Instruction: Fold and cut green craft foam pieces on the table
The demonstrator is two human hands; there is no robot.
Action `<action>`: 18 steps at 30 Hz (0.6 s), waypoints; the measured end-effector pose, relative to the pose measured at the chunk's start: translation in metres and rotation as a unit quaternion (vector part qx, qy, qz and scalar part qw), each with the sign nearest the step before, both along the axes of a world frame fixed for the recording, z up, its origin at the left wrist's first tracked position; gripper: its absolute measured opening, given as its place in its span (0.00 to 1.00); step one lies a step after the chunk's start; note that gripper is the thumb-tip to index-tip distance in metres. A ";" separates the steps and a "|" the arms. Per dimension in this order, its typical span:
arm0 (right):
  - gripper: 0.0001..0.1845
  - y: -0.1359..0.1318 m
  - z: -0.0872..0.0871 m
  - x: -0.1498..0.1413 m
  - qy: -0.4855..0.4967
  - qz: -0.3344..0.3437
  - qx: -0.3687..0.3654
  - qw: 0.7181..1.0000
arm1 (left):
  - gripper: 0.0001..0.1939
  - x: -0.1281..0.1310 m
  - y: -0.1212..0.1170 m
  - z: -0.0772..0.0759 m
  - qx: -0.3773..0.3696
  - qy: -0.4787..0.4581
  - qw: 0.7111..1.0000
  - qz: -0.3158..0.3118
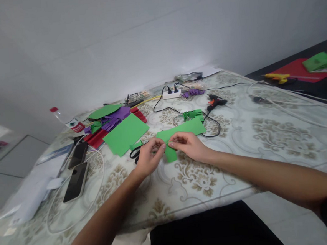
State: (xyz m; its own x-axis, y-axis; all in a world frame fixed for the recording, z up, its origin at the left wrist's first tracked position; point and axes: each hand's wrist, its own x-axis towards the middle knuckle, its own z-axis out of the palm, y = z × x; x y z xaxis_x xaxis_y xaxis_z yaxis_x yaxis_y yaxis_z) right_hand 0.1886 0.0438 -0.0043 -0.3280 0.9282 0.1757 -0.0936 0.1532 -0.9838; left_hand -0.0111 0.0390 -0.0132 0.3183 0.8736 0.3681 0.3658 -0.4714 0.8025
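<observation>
Near the table's front, my left hand [152,154] and my right hand [187,144] pinch a small green paper piece [171,155] between thumbs and fingers. Its lower end hangs below my fingertips; the pinched part is mostly hidden. Just behind my hands lies a long green paper strip [191,127]. Black-handled scissors [135,153] rest beside my left hand, partly covered by it. To the left is a large green sheet [127,134]. A bunch of fringed green paper [193,115] lies beyond the strip.
A black glue gun [216,101] with a cable lies at the back right, near a white power strip [172,94]. Two phones [76,181], a capped bottle [70,122] and purple paper [119,115] are on the left. A yellow glue gun [277,77] lies on the dark table at right.
</observation>
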 end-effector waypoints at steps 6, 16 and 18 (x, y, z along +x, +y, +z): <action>0.22 0.000 -0.001 0.000 -0.008 0.007 0.009 1.000 | 0.09 0.001 -0.002 0.003 0.008 0.004 1.000 -0.002; 0.17 -0.001 -0.002 0.001 -0.026 0.012 0.037 0.999 | 0.10 0.001 -0.003 0.005 0.015 0.017 1.000 -0.016; 0.18 0.000 -0.003 0.001 -0.030 0.013 0.034 0.999 | 0.10 0.001 -0.003 0.004 0.013 0.017 1.000 -0.014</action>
